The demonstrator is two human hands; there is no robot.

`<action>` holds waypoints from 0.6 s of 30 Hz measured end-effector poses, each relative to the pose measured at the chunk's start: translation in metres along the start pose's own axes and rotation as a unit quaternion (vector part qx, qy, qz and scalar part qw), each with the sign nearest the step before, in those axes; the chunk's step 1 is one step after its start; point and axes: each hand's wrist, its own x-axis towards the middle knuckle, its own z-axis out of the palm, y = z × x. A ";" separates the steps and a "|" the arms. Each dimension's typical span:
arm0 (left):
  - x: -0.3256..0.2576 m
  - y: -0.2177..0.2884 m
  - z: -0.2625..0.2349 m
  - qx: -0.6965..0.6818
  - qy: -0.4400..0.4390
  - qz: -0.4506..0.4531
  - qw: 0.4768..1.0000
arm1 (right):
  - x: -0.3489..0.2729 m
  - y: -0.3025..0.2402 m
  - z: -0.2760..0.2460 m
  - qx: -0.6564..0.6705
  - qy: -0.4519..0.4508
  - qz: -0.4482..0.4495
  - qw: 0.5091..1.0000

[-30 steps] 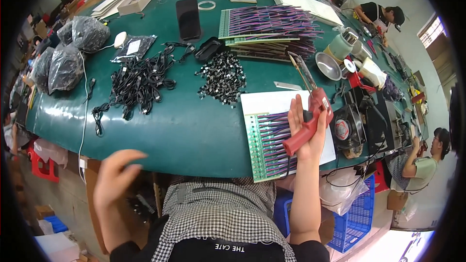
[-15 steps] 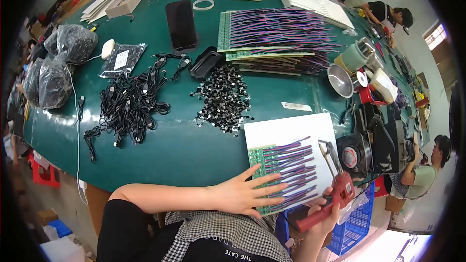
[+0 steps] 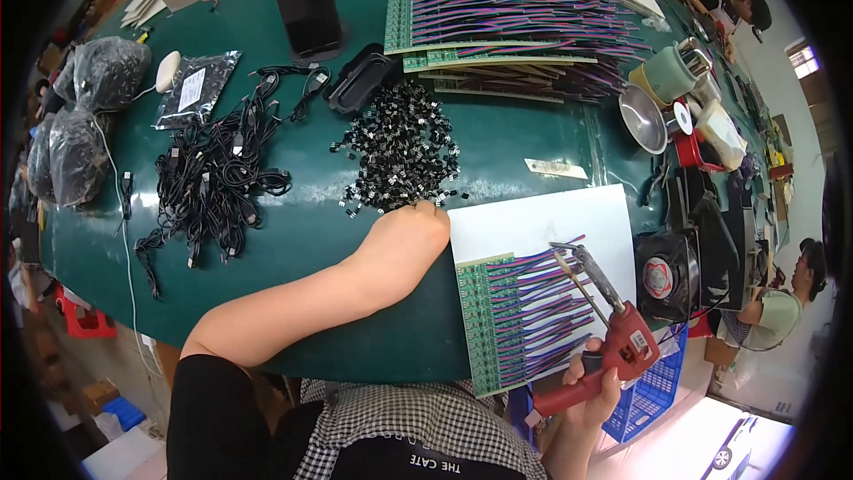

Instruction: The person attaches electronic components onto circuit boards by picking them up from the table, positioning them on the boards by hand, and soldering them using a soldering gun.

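My left hand (image 3: pixel 411 229) is at the near edge of a pile of small black connectors (image 3: pixel 400 147) with silver metal parts. Its fingers are curled under and face away, so what they hold is hidden. In my right hand (image 3: pixel 597 398) is a red soldering gun (image 3: pixel 633 348), its metal tip and thin feed tube pointing up and left. That tip hovers over the wire ends of a green circuit board panel (image 3: pixel 484 329), with rows of black, red and blue-purple wires running to the right. Under the panel lies a white sheet (image 3: pixel 498 229).
Stacked wired panels (image 3: pixel 506 13) lie at the back. Black cables (image 3: pixel 218 182) are heaped at left, near plastic-wrapped bundles (image 3: pixel 75 156). A phone (image 3: pixel 306 4) and an open black case (image 3: pixel 360 80) sit behind the connectors. On the right stand a fan (image 3: pixel 665 276) and a metal bowl (image 3: pixel 641 116).
My left hand has left the circuit board panel and moved up and left to the connector pile, its fingers now curled. The soldering gun's tip has shifted left over the wires. The view has shifted.
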 end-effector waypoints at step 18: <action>-0.030 0.018 0.002 -0.633 -0.005 -0.093 0.768 | 0.017 0.008 0.028 -0.054 0.032 0.122 0.991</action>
